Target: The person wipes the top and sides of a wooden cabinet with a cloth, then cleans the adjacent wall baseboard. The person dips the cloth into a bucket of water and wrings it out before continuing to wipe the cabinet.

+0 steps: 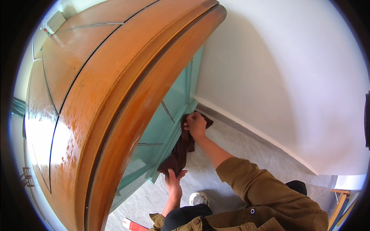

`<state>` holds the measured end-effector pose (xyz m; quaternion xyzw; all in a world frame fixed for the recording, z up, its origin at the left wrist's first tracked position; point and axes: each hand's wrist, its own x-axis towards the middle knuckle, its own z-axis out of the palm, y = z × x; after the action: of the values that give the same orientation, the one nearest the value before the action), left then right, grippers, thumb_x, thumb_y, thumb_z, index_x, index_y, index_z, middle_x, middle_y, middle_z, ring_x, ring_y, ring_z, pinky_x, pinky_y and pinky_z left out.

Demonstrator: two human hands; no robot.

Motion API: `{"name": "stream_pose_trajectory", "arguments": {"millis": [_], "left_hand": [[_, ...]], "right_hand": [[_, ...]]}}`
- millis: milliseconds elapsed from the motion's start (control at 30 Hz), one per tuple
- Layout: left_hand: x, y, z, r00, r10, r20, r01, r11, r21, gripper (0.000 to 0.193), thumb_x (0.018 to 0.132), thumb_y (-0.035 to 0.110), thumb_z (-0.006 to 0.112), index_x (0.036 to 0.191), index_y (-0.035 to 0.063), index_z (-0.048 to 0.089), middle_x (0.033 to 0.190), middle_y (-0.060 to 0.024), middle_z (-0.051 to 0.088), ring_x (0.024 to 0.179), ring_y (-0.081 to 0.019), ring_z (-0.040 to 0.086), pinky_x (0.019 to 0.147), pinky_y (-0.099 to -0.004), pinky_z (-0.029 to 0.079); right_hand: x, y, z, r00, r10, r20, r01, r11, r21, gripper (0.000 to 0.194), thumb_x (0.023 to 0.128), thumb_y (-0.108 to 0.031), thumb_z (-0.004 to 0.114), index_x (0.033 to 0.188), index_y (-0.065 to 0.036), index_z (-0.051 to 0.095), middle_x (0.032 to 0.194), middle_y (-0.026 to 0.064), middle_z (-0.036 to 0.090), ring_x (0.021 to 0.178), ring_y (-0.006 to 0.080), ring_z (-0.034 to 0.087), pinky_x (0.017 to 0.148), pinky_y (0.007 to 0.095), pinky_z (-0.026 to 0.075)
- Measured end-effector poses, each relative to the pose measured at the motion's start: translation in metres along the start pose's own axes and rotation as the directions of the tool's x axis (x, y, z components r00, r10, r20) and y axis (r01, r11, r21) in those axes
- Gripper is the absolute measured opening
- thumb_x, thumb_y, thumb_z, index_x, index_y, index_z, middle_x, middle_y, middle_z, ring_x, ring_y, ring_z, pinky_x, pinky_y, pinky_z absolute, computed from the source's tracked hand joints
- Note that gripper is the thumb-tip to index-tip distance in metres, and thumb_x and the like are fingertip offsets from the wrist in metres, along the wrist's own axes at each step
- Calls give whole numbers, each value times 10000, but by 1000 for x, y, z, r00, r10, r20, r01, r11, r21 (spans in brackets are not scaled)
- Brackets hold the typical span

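A dark brown cloth stretches between my two hands along the lower edge of a teal cabinet. My right hand grips its far end, close to where the cabinet meets the wall. The near end is pinched in my left hand, thumb on top, by the cabinet's bottom corner. Two slim metal handles, one of them a door handle, show on the teal front. Part of the cloth hangs past my right hand toward the baseboard.
The cabinet's glossy wooden top overhangs the front with a thick rounded edge. A white wall with a grey baseboard stands to the right. On the grey tiled floor lies a red and white box. A small box sits on the top.
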<state>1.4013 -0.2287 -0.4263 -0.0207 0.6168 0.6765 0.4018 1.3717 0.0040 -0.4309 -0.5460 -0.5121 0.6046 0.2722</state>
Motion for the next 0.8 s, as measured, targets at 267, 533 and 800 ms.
{"name": "stream_pose_trajectory", "arguments": {"millis": [267, 533, 800], "left_hand": [[-17, -4, -20, 1000, 6, -17, -6, 1000, -10, 555, 971, 445, 401, 1273, -20, 377, 1118, -142, 588, 862, -250, 644, 757, -332, 491], [-43, -10, -47, 988, 22, -151, -19, 1000, 20, 511, 982, 420, 380, 1276, 2, 400, 1108, -132, 595, 849, -236, 634, 743, -337, 498], [-44, -5, -42, 986, 23, -166, -22, 1000, 11, 533, 977, 433, 388, 1272, -11, 401, 1119, -145, 586, 873, -257, 633, 778, -366, 505]], "right_hand": [[-67, 25, 13, 993, 13, 119, -14, 1000, 8, 111, 865, -76, 565, 820, 22, 537, 682, 81, 619, 557, 127, 629, 482, 266, 526], [-136, 70, 39, 965, -99, 243, 89, 995, 52, 84, 834, -45, 586, 787, 10, 543, 607, 86, 612, 525, 140, 626, 481, 270, 508], [-35, 26, 5, 998, -48, 51, 50, 997, -51, 93, 847, -52, 562, 827, 38, 572, 664, 94, 614, 563, 147, 634, 496, 268, 531]]}}
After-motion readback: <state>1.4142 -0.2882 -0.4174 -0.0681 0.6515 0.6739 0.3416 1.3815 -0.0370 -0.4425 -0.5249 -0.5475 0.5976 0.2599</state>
